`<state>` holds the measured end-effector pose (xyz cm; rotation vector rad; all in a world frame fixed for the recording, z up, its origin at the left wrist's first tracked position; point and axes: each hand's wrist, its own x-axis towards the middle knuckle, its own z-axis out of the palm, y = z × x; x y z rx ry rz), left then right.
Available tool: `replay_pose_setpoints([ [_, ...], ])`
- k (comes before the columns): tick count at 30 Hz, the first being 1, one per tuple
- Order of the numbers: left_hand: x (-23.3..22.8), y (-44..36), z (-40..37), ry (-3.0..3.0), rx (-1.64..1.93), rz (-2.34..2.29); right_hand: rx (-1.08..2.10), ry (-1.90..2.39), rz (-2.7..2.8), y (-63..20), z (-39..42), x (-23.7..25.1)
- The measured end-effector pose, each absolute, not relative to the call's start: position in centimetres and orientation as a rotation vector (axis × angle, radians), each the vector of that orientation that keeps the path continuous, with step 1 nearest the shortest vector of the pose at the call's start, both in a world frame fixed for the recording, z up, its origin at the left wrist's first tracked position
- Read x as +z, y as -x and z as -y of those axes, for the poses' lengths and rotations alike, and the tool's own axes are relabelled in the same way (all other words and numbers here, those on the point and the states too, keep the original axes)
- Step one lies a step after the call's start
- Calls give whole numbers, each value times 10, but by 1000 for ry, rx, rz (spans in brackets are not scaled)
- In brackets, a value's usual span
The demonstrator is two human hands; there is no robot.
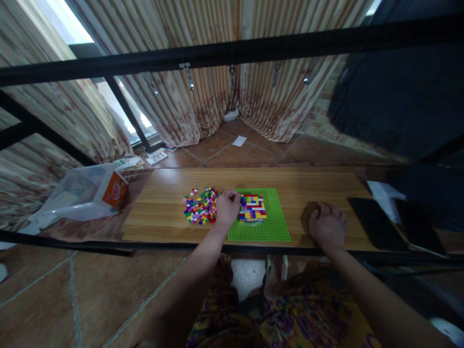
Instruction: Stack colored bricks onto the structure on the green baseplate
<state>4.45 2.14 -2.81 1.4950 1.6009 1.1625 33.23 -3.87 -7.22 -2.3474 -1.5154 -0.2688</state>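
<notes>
A green baseplate (275, 222) lies on the wooden table (163, 208), with a block of multicoloured bricks (253, 208) built on its left part. A pile of small loose coloured bricks (200, 206) lies just left of the plate. My left hand (227, 208) rests between the pile and the built block, fingers curled at the block's upper left corner; whether it pinches a brick is hidden. My right hand (327, 225) lies curled on the table to the right of the plate, holding nothing visible.
A clear plastic tub (78, 193) with an orange label lies tipped at the table's left end. Two dark flat devices (377, 223) and papers sit at the right end. A black bar (232, 50) crosses overhead; curtains hang behind.
</notes>
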Motion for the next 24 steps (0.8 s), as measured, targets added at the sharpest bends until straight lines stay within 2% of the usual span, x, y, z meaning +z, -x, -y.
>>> replay_pose_setpoints([
  [10, -31, 12, 8, -1497, 1277, -1711, -205, 2310, 1504, -332, 38, -73],
  [16, -30, 41, 54, -1473, 1177, -1931, -185, 2262, 1504, -332, 39, -72],
  [24, -14, 25, 71, -1701, 839, -2169, -136, 2215, 1510, -335, 41, -73],
])
